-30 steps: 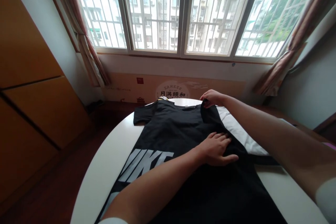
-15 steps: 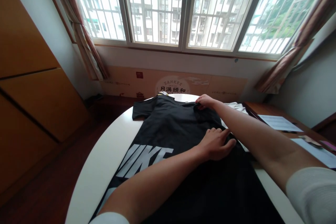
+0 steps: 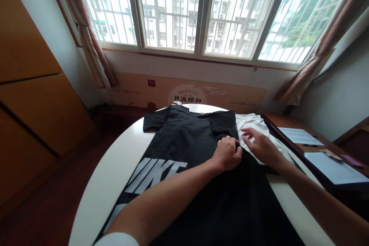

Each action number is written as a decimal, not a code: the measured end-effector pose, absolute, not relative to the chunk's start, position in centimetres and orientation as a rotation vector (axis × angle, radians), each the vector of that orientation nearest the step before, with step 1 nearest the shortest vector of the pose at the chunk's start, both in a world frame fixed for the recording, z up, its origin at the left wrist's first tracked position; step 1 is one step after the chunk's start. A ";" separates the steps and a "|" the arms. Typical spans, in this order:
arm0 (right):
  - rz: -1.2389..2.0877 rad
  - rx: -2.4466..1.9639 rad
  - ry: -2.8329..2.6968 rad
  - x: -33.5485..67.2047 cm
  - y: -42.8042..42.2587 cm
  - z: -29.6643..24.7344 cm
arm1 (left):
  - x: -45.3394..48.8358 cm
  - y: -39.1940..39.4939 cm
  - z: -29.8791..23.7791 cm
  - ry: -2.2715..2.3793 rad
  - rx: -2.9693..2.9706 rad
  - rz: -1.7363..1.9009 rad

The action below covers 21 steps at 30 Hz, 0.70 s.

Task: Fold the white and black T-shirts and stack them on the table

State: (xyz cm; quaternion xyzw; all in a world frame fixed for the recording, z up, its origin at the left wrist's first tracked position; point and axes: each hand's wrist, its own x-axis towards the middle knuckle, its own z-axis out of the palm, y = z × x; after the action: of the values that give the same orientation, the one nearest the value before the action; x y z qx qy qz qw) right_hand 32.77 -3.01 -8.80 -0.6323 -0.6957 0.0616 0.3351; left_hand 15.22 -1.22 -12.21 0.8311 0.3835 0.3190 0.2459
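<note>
The shirt (image 3: 187,134) is matt cloth, the tabletop (image 3: 99,184) smooth and glossy, the cabinet (image 3: 29,111) wood.

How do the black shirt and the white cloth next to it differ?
The black shirt bears big pale lettering; the white cloth shows no print. The shirt spreads across much of the table, while less of the cloth shows. The left hand grips the shirt's edge; the right hand is over the cloth. Both lie on the table.
</note>
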 end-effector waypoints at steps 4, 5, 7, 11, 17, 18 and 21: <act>0.293 -1.936 -1.738 33.9 -12.1 -10.7 | 15.7 -0.2 -12.8 0.963 1.996 1.058; 0.358 -1.970 -1.753 33.8 -13.6 -11.0 | 15.8 0.0 -12.9 0.959 1.939 1.100; 0.451 -1.990 -1.801 33.5 -15.7 -11.6 | 15.9 0.4 -12.9 0.983 1.873 1.163; 0.508 -1.904 -1.834 32.7 -18.4 -12.2 | 15.7 1.0 -12.7 1.011 1.832 1.191; 0.748 -1.868 -1.663 32.3 -23.7 -13.4 | 15.2 2.1 -12.8 0.916 1.463 1.158; 0.781 -1.859 -1.675 32.6 -24.6 -13.7 | 15.1 2.4 -12.8 0.882 1.391 1.121; 0.668 -1.850 -1.725 33.6 -26.7 -14.1 | 14.9 3.0 -13.0 0.777 1.276 1.028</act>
State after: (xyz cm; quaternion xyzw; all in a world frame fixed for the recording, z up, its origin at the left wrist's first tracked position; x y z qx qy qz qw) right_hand 33.64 -26.68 -14.15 -0.6829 -0.6367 0.2464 0.2597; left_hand 14.93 2.99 -13.00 0.5539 0.3374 0.4463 0.6166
